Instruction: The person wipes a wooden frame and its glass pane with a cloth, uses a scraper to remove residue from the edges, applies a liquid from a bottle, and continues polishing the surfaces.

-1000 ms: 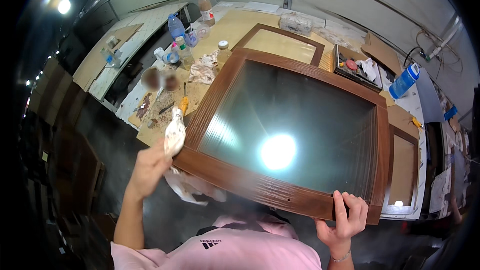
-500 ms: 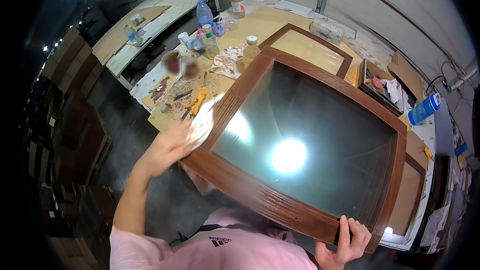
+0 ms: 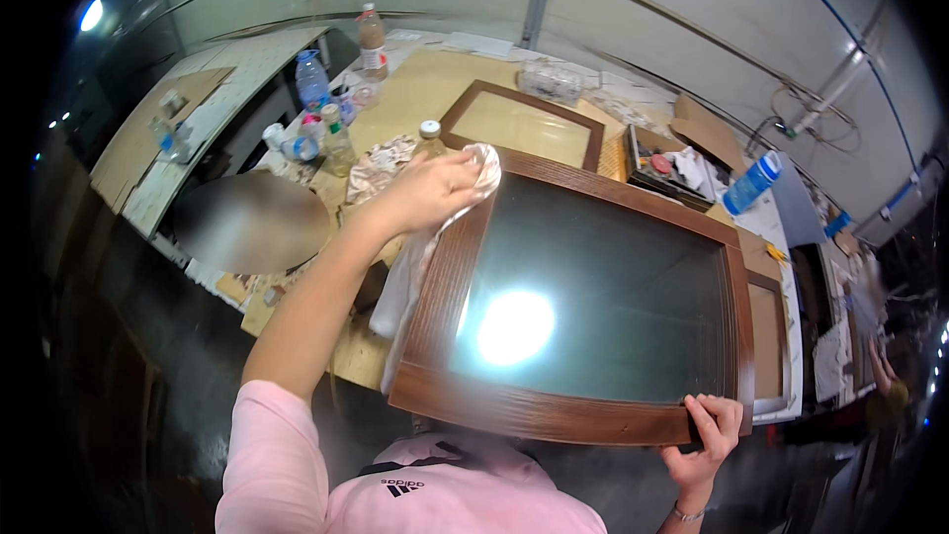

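Observation:
A brown wooden framed glass panel (image 3: 603,287) is tilted over the workbench in front of me, and a bright lamp reflects in its glass. My left hand (image 3: 435,188) presses a white cloth (image 3: 486,170) against the far left corner of the wooden border. Part of the cloth lies under my fingers. My right hand (image 3: 707,427) grips the near right corner, fingers on top of the border and thumb at its lower edge. Pale fabric (image 3: 400,287) hangs along the panel's left side; whether it belongs to the same cloth I cannot tell.
Another wooden frame (image 3: 474,99) lies farther back on the workbench (image 3: 415,74). Several bottles and a crumpled rag (image 3: 381,168) stand or lie at the left. A tray of odds and ends (image 3: 657,173), a blue bottle (image 3: 753,183) and one more frame (image 3: 766,336) are at the right.
My left hand has moved with the cloth from the near left corner along the left border to the far left corner. My right hand still grips the near right corner. The view has shifted.

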`<action>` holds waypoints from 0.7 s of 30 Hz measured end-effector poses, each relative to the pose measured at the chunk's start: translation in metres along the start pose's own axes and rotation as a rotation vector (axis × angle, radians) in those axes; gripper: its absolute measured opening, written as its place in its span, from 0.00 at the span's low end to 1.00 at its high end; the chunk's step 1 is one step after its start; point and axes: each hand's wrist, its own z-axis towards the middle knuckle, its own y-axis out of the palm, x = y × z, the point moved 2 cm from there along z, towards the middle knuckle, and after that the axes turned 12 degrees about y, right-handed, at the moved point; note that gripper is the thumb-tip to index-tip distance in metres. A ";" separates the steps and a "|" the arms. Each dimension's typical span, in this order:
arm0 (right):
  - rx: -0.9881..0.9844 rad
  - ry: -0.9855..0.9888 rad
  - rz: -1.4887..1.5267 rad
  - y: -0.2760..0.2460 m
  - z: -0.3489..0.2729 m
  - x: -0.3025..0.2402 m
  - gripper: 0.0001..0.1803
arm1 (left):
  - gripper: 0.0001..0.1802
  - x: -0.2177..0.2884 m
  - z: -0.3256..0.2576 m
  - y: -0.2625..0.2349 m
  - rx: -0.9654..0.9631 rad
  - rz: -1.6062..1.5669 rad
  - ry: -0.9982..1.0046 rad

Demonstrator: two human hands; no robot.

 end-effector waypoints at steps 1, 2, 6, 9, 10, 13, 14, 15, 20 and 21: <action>-0.006 0.035 -0.009 -0.001 0.000 -0.004 0.32 | 0.19 -0.008 0.016 0.000 -0.001 -0.018 0.017; -0.001 0.048 -0.013 -0.001 -0.001 -0.003 0.32 | 0.19 -0.023 0.029 0.004 0.028 0.003 0.055; -0.043 0.088 -0.054 -0.004 0.001 -0.014 0.32 | 0.16 -0.067 0.053 0.018 0.192 -0.286 0.078; -0.163 0.218 0.031 -0.011 0.005 -0.028 0.31 | 0.14 -0.085 0.032 0.013 0.365 -0.525 0.029; -0.202 0.273 0.085 -0.018 0.008 -0.034 0.30 | 0.14 -0.083 0.029 0.008 0.434 -0.559 0.028; -0.169 0.251 0.135 -0.028 0.026 -0.056 0.35 | 0.16 -0.007 0.018 -0.032 0.361 -0.872 0.121; -0.122 0.223 0.157 -0.021 0.040 -0.074 0.38 | 0.15 0.034 0.017 -0.046 0.263 -0.907 0.182; -0.126 0.298 0.359 -0.004 0.055 -0.089 0.49 | 0.15 0.072 0.007 -0.064 0.173 -0.919 0.217; -0.012 0.532 1.122 0.052 0.095 -0.148 0.55 | 0.14 0.167 -0.016 -0.062 -0.159 -0.883 0.838; -0.072 0.468 1.041 0.055 0.098 -0.157 0.42 | 0.13 0.152 -0.029 -0.070 -0.153 -0.834 0.838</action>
